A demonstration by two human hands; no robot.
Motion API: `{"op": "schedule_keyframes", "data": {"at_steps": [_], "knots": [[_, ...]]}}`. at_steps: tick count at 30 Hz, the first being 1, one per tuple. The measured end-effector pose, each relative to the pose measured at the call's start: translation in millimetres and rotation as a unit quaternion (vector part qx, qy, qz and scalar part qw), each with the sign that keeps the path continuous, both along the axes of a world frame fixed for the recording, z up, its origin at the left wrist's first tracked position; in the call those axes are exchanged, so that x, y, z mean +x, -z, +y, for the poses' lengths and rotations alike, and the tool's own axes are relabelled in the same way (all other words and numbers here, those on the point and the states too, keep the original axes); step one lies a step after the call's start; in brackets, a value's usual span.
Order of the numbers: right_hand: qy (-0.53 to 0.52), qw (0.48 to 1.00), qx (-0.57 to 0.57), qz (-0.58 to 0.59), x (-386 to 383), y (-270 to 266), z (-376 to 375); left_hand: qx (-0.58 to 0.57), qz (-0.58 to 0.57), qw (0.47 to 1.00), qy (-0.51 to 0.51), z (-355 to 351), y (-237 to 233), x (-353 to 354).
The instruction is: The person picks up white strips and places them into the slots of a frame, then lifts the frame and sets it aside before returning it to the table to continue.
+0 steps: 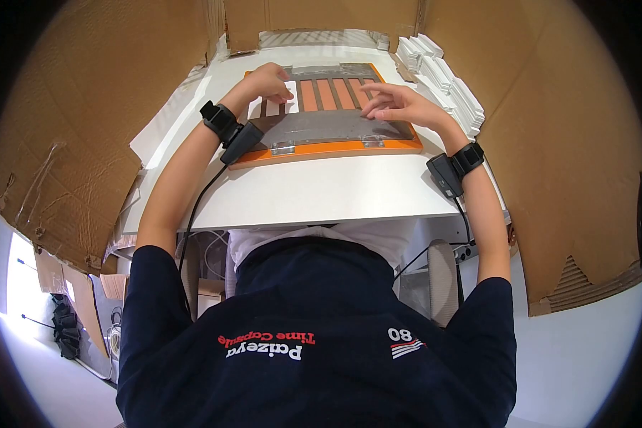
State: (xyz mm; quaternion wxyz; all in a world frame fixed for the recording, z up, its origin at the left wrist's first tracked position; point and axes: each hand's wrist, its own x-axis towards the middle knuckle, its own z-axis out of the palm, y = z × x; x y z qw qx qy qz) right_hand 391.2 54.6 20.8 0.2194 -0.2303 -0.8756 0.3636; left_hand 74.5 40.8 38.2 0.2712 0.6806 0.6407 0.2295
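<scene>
Bends the left fingers (pixel 288 98) at a white piece (pixel 292 108); cannot tell whether gripping it. Holds the right fingers (pixel 368 103) open, loosely curved over the slotted grey panel (pixel 314 128). Has the orange frame (pixel 328 148) below both, on the desk (pixel 321 189), and stacked white strips (pixel 453 89) right of the right fingers.

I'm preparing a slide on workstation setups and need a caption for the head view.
Left hand beside a white piece, right hand open over an orange-edged slotted board.
</scene>
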Motion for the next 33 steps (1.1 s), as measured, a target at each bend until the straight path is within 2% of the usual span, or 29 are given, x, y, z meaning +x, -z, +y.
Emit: {"op": "schedule_keyframes", "data": {"at_steps": [1,4,5,8,11,15,21,33], "knots": [[0.028,0.999,0.033,0.011,1.0,-2.6,-0.5,-0.001,0.005,1.0,0.007,1.7,0.7,-1.2],[0.165,0.97,0.157,0.083,10.7,-3.7,16.0,0.043,0.142,0.987,0.06,-0.2,-3.6,-1.6],[0.218,0.948,0.201,0.112,17.2,-2.6,25.5,0.039,0.155,0.985,0.07,-2.5,-5.4,-0.8],[0.386,0.841,0.373,0.065,37.0,-2.3,38.8,0.027,0.211,0.972,0.104,-12.8,-12.3,1.5],[0.456,0.781,0.428,0.002,47.4,-2.7,38.4,0.009,0.286,0.949,0.132,-20.4,-17.8,3.4],[0.514,0.782,0.341,-0.095,49.2,-1.8,35.5,-0.036,0.321,0.938,0.127,-24.0,-19.6,10.2],[0.558,0.77,0.284,-0.125,50.1,-4.2,31.4,-0.05,0.315,0.94,0.118,-25.6,-19.5,12.3],[0.551,0.769,0.302,-0.12,53.5,-1.0,34.7,-0.046,0.313,0.943,0.1,-31.0,-19.8,14.5]]}}
